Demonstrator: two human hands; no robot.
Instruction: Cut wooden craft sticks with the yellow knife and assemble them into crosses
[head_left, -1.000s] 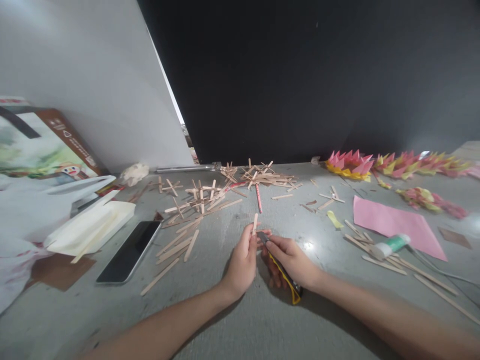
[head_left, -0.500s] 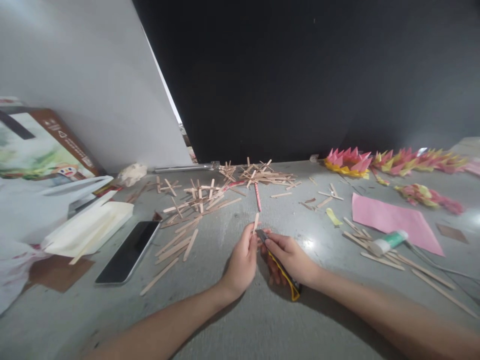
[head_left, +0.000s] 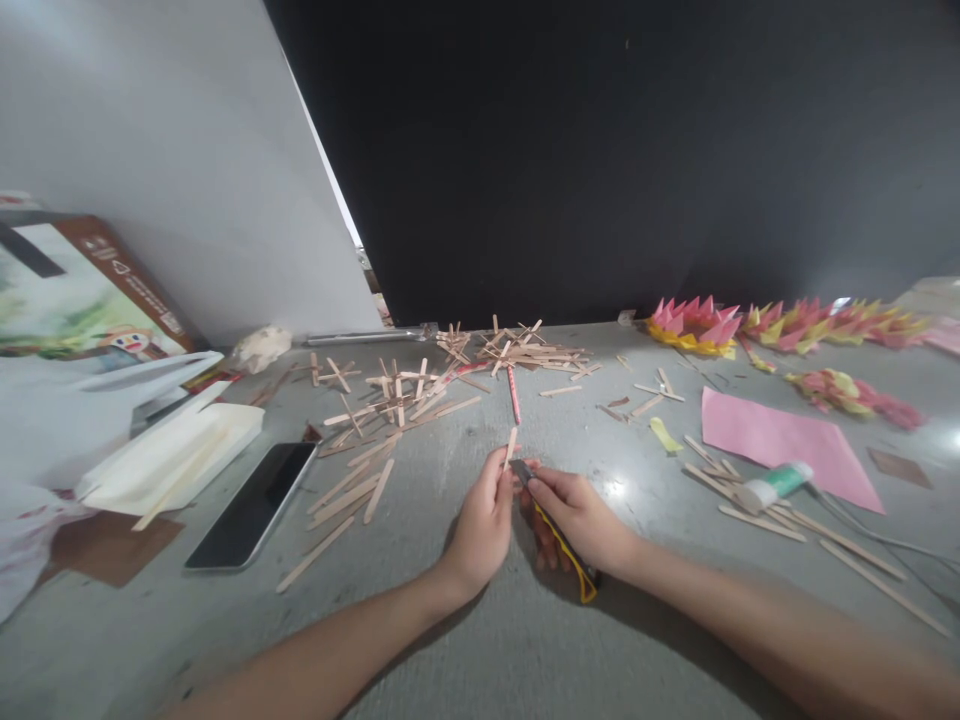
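Near the centre of the head view, my left hand (head_left: 484,525) pinches a small wooden stick (head_left: 511,443) that points up from its fingertips. My right hand (head_left: 574,515) is wrapped round a yellow and black utility knife (head_left: 562,545). The knife's tip end meets the stick beside my left fingers; the exact contact is too small to tell. Just beyond the hands, a red patterned stick (head_left: 514,393) lies on the table. Behind it is a pile of wooden sticks (head_left: 536,352), some joined in crosses.
A phone (head_left: 251,505) and a white tray (head_left: 172,460) lie left of loose sticks. To the right are pink paper (head_left: 787,440), a glue stick (head_left: 775,487), more sticks and a cable. Pink and yellow paper crowns (head_left: 694,328) stand against the black panel (head_left: 600,160).
The hands and what they hold are almost where they were; the knife has tilted very slightly. The whole view has shifted a little.
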